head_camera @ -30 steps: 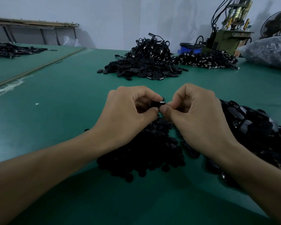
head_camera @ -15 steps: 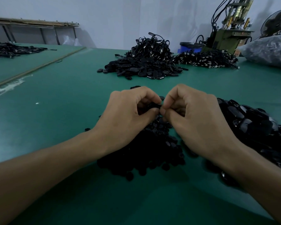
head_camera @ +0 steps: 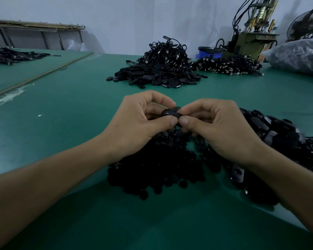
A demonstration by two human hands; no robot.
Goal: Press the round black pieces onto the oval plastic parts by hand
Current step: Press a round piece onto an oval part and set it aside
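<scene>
The left hand (head_camera: 139, 123) and right hand (head_camera: 219, 129) each curl fingers and thumb round one glossy, smooth oval plastic part (head_camera: 171, 112), pinching it between them above the middle of the matte green tabletop (head_camera: 70, 109). Beneath them, toward the near edge, lies a heap of small, dull round black pieces (head_camera: 157, 165). A pile of shinier oval shells (head_camera: 278, 134) lies toward the right edge.

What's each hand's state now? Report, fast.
Left hand: closed, pinching the oval plastic part.
Right hand: closed, pinching the same oval plastic part.
</scene>
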